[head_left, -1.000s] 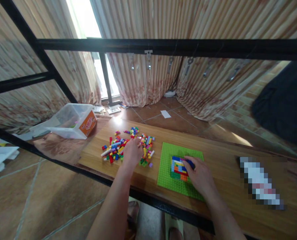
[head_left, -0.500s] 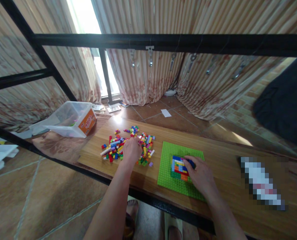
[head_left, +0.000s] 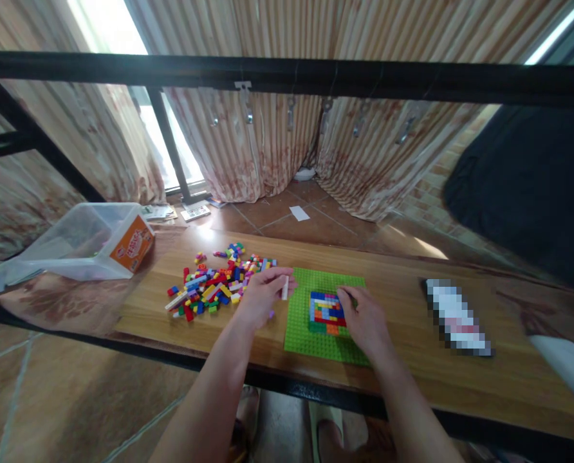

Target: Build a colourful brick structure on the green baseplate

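My left hand (head_left: 262,292) pinches a small white toy brick (head_left: 286,287) between thumb and fingers, over the left edge of the green baseplate (head_left: 299,334). On that plate stands a low block of multicoloured bricks (head_left: 324,313), with blue, red, yellow, green and orange pieces showing. My right hand (head_left: 364,318) is closed around the right side of this brick block, thumb at its upper corner. The fingers partly hide that side. Left of the plate, close to my left hand, lies a loose pile of coloured bricks (head_left: 214,286).
A clear plastic box (head_left: 89,235) with an orange label stands at the table's left. A blurred-out flat object (head_left: 458,315) lies right of the baseplate on the wooden table (head_left: 398,296). A black metal bar (head_left: 277,76) crosses in front of the curtains.
My left hand has moved right, out of the brick pile towards the baseplate, with a white brick now visible in it. My right hand stays at the brick block. The view has shifted right.
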{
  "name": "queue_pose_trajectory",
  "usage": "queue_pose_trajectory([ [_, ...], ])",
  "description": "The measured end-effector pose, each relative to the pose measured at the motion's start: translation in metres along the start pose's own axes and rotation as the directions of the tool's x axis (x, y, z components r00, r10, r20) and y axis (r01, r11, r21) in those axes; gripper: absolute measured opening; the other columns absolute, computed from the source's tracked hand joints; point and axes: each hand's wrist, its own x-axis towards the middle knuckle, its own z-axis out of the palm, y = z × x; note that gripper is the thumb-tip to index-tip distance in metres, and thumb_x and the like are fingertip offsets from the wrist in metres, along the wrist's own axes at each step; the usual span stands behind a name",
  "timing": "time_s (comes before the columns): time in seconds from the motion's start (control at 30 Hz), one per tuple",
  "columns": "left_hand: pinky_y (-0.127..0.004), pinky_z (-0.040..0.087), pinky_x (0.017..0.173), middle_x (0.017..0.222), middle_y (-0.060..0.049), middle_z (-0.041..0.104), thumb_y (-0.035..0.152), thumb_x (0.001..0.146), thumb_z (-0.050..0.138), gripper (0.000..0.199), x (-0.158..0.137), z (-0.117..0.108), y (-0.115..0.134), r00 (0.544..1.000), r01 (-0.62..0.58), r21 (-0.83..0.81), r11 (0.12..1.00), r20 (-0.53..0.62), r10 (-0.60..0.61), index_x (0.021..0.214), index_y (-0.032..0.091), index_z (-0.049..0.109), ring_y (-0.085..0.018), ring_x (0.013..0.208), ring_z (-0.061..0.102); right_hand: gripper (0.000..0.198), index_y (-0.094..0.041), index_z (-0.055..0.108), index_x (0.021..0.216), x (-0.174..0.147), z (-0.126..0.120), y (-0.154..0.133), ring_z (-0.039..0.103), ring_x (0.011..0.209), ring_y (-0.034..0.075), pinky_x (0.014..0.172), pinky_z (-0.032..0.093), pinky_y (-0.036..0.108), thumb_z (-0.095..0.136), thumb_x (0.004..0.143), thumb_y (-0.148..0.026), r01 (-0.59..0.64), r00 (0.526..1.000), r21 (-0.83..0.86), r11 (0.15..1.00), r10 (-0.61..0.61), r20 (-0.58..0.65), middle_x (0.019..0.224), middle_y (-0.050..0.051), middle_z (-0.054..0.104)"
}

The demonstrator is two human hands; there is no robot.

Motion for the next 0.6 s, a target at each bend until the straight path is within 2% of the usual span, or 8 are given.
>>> queue_pose_trajectory([
  [0.13, -0.025, 0.05, 0.076, 0.084, -0.005, 0.074, 0.024, 0.067, 0.075, 0.021, -0.002, 0.024, -0.017, 1.0, -0.014, 0.036, 0.999, 0.026, 0.013, 0.085, 0.014, 0.074, -0.013, 0.08, 0.066, 0.039, -0.018, 0.07, 0.091, 0.003, -0.011, -0.005, 0.064, 0.09, 0.022, 0.085, 0.048, 0.037, 0.042, 0.092, -0.046, 0.0, 0.988, 0.1, 0.995, 0.015, -0.153, 0.095, 0.011, 0.072],
  [0.23, -0.022, 0.048, 0.07, 0.079, -0.003, 0.073, 0.02, 0.068, 0.073, 0.017, -0.002, 0.035, -0.026, 1.0, -0.002, 0.038, 0.999, -0.004, 0.002, 0.084, 0.015, 0.075, -0.01, 0.07, 0.063, 0.038, -0.018, 0.071, 0.088, 0.003, -0.016, -0.007, 0.065, 0.088, 0.022, 0.083, 0.048, 0.036, 0.045, 0.091, -0.046, -0.044, 0.975, 0.179, 0.983, 0.081, -0.206, 0.093, 0.01, 0.072],
  [0.33, -0.021, 0.047, 0.063, 0.071, -0.001, 0.071, 0.017, 0.069, 0.072, 0.016, -0.002, 0.042, -0.031, 0.999, 0.045, 0.018, 0.999, -0.021, -0.045, 0.085, 0.014, 0.074, -0.008, 0.06, 0.059, 0.036, -0.018, 0.071, 0.088, 0.002, -0.018, -0.006, 0.065, 0.088, 0.022, 0.083, 0.048, 0.035, 0.047, 0.09, -0.044, -0.078, 0.969, 0.217, 0.973, 0.125, -0.213, 0.092, 0.01, 0.073],
  [0.4, -0.021, 0.049, 0.064, 0.069, -0.001, 0.07, 0.015, 0.07, 0.071, 0.015, -0.002, 0.046, -0.033, 0.998, 0.06, 0.031, 0.998, -0.03, -0.059, 0.085, 0.013, 0.073, -0.008, 0.06, 0.06, 0.036, -0.018, 0.072, 0.087, 0.001, -0.019, -0.004, 0.065, 0.087, 0.022, 0.082, 0.048, 0.035, 0.048, 0.09, -0.044, -0.083, 0.97, 0.227, 0.97, 0.131, -0.204, 0.092, 0.009, 0.073],
  [0.6, -0.024, 0.053, 0.067, 0.069, 0.0, 0.069, 0.013, 0.076, 0.064, 0.015, 0.004, 0.051, -0.045, 1.0, 0.013, 0.189, 0.982, -0.028, -0.008, 0.088, 0.015, 0.073, -0.011, 0.063, 0.064, 0.034, -0.018, 0.072, 0.084, 0.002, -0.02, -0.003, 0.065, 0.085, 0.021, 0.08, 0.048, 0.033, 0.05, 0.089, -0.044, -0.111, 0.975, 0.226, 0.968, 0.15, -0.163, 0.089, 0.008, 0.073],
])
